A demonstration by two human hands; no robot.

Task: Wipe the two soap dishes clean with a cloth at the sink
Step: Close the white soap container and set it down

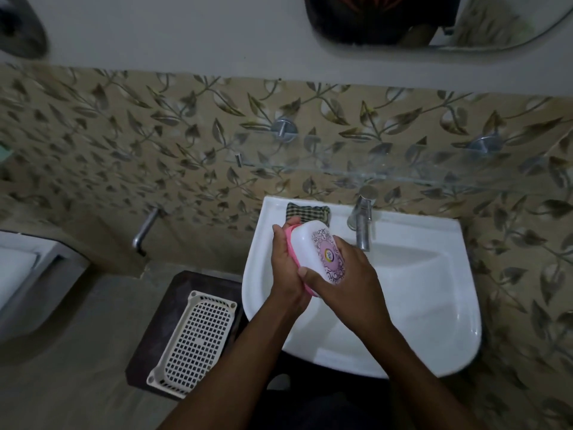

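from my end i count one soap dish (313,246) in view, a white lid with a purple patterned label over a pink base. it is held in the air above the left part of the one white sink (434,305), tilted with the label facing up. two hands are on it. the left hand (286,268) grips the left side, fingers curled over the far end by the pink edge. the right hand (344,283) clamps the near right end, thumb across the lid.

one checked cloth (307,211) lies folded on the back rim of the sink, just behind the dish, and neither hand touches it. i count two taps: a metal tap (361,221) on the sink rim beside the right hand, and a wall tap (145,228) well off to the left. one glass shelf (403,172) runs above the sink on two round metal mounts (283,128). one white mesh basket (192,339) sits on one dark stool (155,330) left of the sink. one mirror (496,23) hangs at top right.
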